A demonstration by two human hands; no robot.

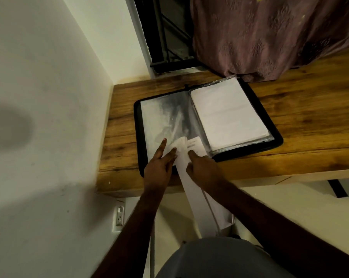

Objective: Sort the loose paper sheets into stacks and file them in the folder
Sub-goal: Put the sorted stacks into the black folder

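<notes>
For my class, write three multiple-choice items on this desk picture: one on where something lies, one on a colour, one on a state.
1. Where does the thick stack of white sheets lie?
A. On the right half of the folder
B. On the floor
C. On the curtain

2. What colour is the border of the folder?
A. Red
B. Black
C. Yellow

3. How does the folder stand?
A. Zipped shut
B. Upright on its edge
C. Open flat on the wooden desk

Answers: 1 A, the stack fills the right side beside the spine. 2 B, a black rim frames both halves. 3 C, both halves lie spread, with the left hand and right hand at its near edge on paper slips.
</notes>
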